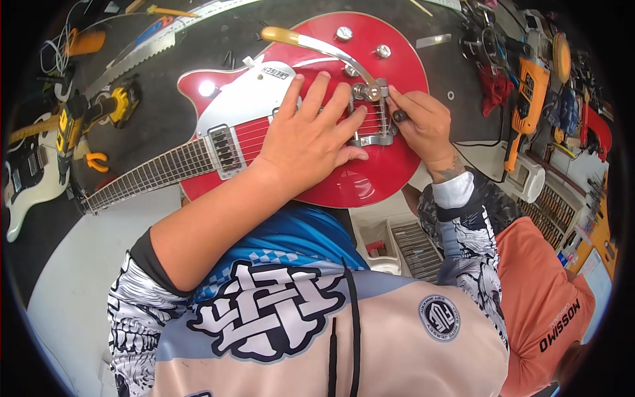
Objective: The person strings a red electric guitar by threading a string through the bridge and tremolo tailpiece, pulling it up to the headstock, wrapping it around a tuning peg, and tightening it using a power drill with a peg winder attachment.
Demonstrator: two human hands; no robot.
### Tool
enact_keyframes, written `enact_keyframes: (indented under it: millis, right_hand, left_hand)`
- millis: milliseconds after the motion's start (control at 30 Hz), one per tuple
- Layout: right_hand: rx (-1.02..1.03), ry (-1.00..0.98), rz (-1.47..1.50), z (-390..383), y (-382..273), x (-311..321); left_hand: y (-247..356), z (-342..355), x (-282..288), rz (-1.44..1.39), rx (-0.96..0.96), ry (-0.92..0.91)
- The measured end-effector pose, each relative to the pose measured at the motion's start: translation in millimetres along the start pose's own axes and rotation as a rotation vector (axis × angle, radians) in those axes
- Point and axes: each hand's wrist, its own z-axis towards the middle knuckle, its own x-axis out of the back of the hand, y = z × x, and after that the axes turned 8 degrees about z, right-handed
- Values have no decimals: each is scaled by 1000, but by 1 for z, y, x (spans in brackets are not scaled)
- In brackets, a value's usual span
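Observation:
A red electric guitar (pixel 317 40) with a white pickguard (pixel 248 90) lies face up on the dark bench in front of me. Spread flat over its strings, my left hand (pixel 311 126) rests between the pickup (pixel 225 151) and the metal vibrato tailpiece (pixel 378 139). My right hand (pixel 423 119) is closed at the tailpiece's right end, its fingers pinching a small dark-handled tool (pixel 399 116). The tool's tip is hidden, so its kind is unclear. A curved vibrato arm (pixel 331 49) with a tan tip reaches up and left from the tailpiece.
On the left are a yellow-black cordless drill (pixel 69 132), orange-handled pliers (pixel 97 162) and a white guitar (pixel 30 178). A handsaw (pixel 142 56) lies far left. An orange power tool (pixel 527 99) sits among clutter at right. Someone in an orange shirt (pixel 539 278) is close at my right.

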Motion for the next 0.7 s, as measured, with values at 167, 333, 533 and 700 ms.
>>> enact_keyframes:
  millis: [167,333,533,700]
  right_hand:
    - [4,-5,13,-1,4,3]
    - [10,7,12,-3,5,1]
    - [-7,-3,37,0,4,2]
    - [-12,-8,45,2,2,1]
  left_hand:
    - [2,5,2,-48,-2,-5]
    - [1,6,1,-72,34,-10]
    - [2,10,3,51,2,-21]
    - [-2,6,0,15,3,-15]
